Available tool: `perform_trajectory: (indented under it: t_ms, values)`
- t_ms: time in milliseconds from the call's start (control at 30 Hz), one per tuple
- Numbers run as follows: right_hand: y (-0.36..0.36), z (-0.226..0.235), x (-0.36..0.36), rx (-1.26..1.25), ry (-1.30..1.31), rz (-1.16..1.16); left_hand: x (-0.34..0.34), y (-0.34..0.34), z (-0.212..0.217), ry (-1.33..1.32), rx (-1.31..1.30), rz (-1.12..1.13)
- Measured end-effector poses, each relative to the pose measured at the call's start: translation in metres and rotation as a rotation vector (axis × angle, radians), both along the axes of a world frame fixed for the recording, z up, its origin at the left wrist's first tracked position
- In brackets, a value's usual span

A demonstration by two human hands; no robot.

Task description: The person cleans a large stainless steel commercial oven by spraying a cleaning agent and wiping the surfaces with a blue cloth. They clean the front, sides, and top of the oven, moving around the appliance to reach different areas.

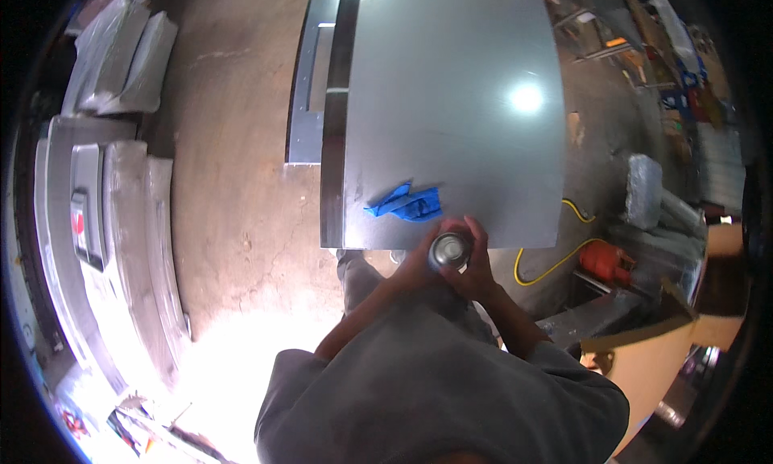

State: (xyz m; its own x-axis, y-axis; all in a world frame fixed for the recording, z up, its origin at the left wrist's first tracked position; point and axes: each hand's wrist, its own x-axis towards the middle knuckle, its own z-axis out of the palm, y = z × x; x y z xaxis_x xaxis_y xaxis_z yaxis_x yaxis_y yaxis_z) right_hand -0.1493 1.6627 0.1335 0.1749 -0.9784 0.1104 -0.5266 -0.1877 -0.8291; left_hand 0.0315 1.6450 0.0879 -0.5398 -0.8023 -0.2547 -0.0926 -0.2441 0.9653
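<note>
Both hands, left hand [419,263] and right hand [477,264], wrap fingers around one metal can [448,251]; one crumpled blue cloth [405,203] lies at eleven o'clock on one steel sheet [451,102].

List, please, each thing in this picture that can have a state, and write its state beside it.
Spray can: upright, held in both hands at the near edge of the metal sheet.
Left hand: closed around the can.
Right hand: fingers wrapped over the can.
Metal sheet: lying flat, shiny.
Blue cloth: crumpled, resting on the sheet.
Yellow cable: loose on the floor.
</note>
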Motion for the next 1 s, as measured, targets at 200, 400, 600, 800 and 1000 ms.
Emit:
perform_trajectory:
  t_ms: [200, 400, 600, 800, 1000]
  values:
    - [-0.044, -0.124, 0.006, 0.260, 0.130, -0.029, 0.051, 0.036, -0.025, -0.264, 0.155, 0.279]
    - [-0.063, -0.198, 0.040, -0.090, 0.615, 0.096, 0.087, 0.036, -0.066, -0.368, 0.085, 0.271]
    - [-0.086, -0.177, 0.015, 0.530, 0.142, -0.114, 0.107, 0.020, -0.089, -0.319, 0.153, 0.240]
    - [-0.091, -0.180, -0.040, 0.643, -0.095, -0.084, 0.113, 0.023, -0.090, -0.211, 0.118, 0.290]
    - [-0.080, -0.187, -0.044, 0.010, 0.889, -0.233, 0.112, 0.024, -0.085, -0.324, 0.151, 0.311]
